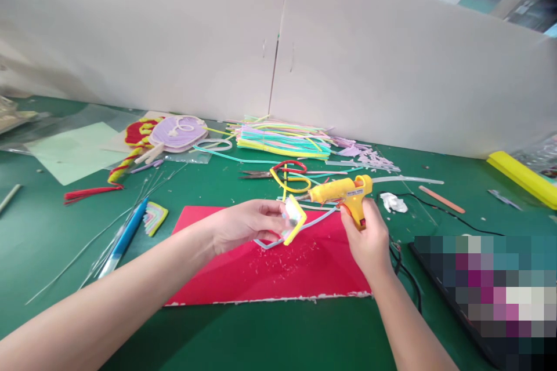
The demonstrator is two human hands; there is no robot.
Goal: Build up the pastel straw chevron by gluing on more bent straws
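My left hand (248, 223) is closed on a small pipe-cleaner piece (297, 221) with pale stripes and a bent yellow edge, held above a red board (278, 278). In my right hand (369, 237) is a yellow hot glue gun (337, 190), gripped by its handle. Its nozzle points left and is close to the top of the piece; I cannot tell whether they touch. A pale blue pipe cleaner (319, 219) runs behind the piece. Lying near the left forearm is a similar striped wedge (155, 218) with a yellow rim.
Scissors (261, 174) with red and yellow handles lie behind the board. Farther back is a bundle of pipe cleaners (282, 142). A purple fan-shaped craft (178, 133) sits left, a blue pen (126, 235) nearer. At right are crumpled tissue (394, 203), black cable and a blurred-screen device (461, 307).
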